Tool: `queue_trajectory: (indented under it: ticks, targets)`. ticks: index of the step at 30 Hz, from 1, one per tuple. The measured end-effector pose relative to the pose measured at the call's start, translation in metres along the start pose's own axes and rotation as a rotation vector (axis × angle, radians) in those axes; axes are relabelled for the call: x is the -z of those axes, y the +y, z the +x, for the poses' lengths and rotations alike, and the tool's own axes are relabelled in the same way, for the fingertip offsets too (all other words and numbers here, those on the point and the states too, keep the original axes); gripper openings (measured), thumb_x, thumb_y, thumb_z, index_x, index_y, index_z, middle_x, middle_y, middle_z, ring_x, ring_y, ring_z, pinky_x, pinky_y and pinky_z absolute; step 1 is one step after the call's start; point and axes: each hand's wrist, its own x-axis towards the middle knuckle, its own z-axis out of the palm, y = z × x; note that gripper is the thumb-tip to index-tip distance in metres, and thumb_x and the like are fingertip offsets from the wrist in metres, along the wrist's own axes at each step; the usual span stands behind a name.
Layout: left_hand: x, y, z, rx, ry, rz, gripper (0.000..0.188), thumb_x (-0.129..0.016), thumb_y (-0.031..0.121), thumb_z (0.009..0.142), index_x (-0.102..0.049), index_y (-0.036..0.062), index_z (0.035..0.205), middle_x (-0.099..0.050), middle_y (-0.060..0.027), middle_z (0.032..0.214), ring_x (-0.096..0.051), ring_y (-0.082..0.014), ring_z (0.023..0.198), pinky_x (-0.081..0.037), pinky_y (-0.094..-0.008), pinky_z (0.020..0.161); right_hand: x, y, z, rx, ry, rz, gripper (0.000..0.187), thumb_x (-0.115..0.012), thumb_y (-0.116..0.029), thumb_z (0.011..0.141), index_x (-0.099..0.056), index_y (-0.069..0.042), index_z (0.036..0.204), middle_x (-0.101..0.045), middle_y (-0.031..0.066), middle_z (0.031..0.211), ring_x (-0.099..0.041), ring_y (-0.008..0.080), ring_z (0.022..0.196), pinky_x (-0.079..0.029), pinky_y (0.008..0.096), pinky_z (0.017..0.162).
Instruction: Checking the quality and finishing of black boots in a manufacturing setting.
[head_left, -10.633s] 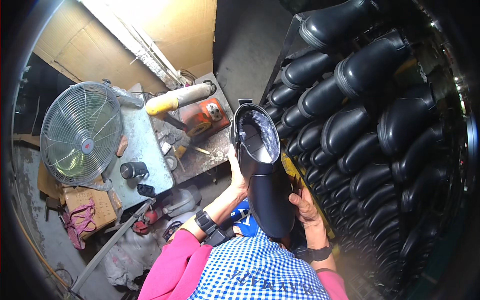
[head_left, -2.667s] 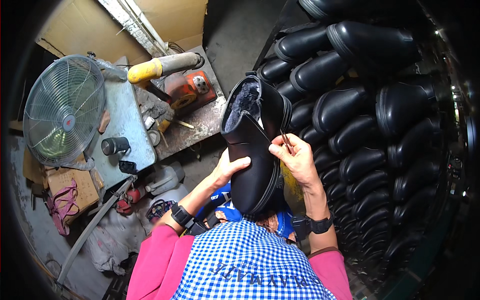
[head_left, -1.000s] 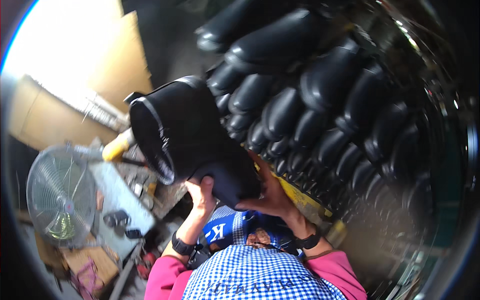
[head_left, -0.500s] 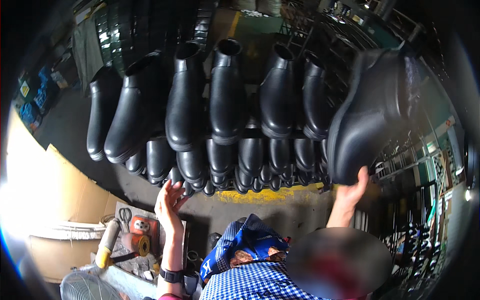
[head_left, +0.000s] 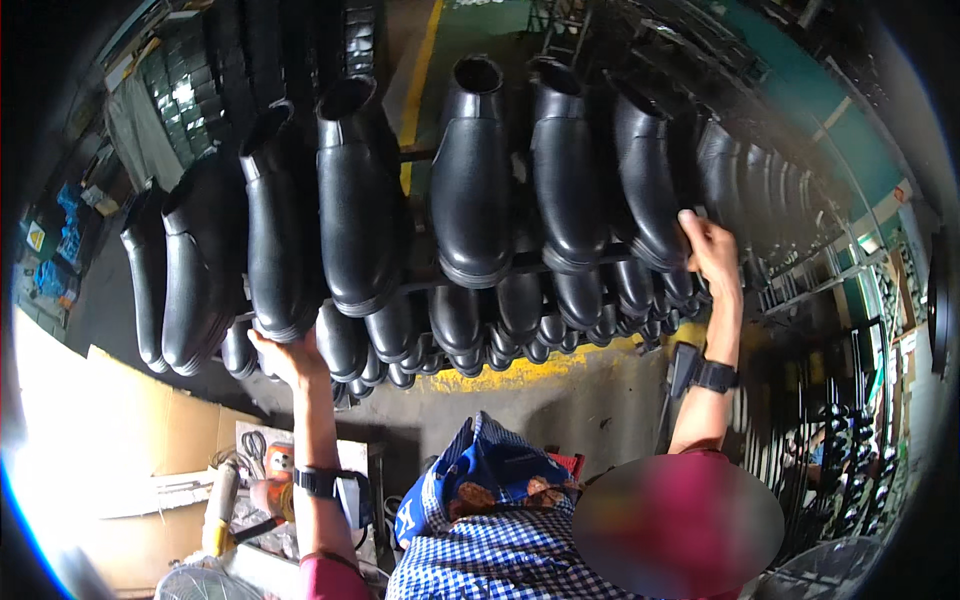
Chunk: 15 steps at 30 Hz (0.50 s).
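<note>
Black ankle boots stand in a row on a dark rack, toes toward me. My left hand (head_left: 293, 360) is closed around the toe of one boot (head_left: 278, 250) left of the middle, its fingers partly hidden beneath the sole. At the row's right end, my right hand (head_left: 712, 250) has its fingers curled at the toe side of another boot (head_left: 648, 185). Between the hands stand several more, such as a boot (head_left: 357, 220) near my left hand and a middle boot (head_left: 475, 200). Two boots (head_left: 193, 280) stand left of my left hand.
Lower tiers of boots (head_left: 455, 325) fill the rack below. At lower left, a cardboard sheet (head_left: 130, 410) stands by a cluttered bench with scissors (head_left: 254, 445) and a yellow-ended tool (head_left: 217, 515). A fan (head_left: 205, 580) is at the bottom edge. Metal racks (head_left: 850, 450) line the right.
My right hand has moved away from me, and the boot it held close up now appears at the row's right end. My left hand has moved left onto a boot's toe. The view has shifted.
</note>
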Motion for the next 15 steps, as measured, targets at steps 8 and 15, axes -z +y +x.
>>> queue_trajectory:
  ticks: [8,15]
  targets:
    - [0.102,-0.019,-0.047,-0.471,0.211,0.621,0.055,-0.048,0.035,0.084,-0.024,0.0094,0.127,-0.042,-0.0089,0.121,-0.047,-0.0230,0.105,-0.038,-0.0339,0.091,-0.034,0.078,-0.019,-0.299,0.468,0.860,0.048,-0.059,-0.047,0.076,-0.054,-0.003,0.093,-0.047,0.0010,0.056,-0.028,0.0058,0.034,-0.023,0.0191,0.033]
    - [0.082,-0.016,-0.044,-0.426,0.377,0.633,0.049,-0.046,0.036,0.085,-0.029,0.0089,0.122,-0.044,-0.0088,0.115,-0.049,-0.0218,0.100,-0.040,-0.0327,0.086,-0.088,0.065,0.017,-0.178,0.328,1.268,0.027,-0.044,-0.021,0.084,-0.049,-0.005,0.061,-0.035,-0.0004,0.044,-0.026,0.0096,0.032,-0.023,0.0214,0.032]
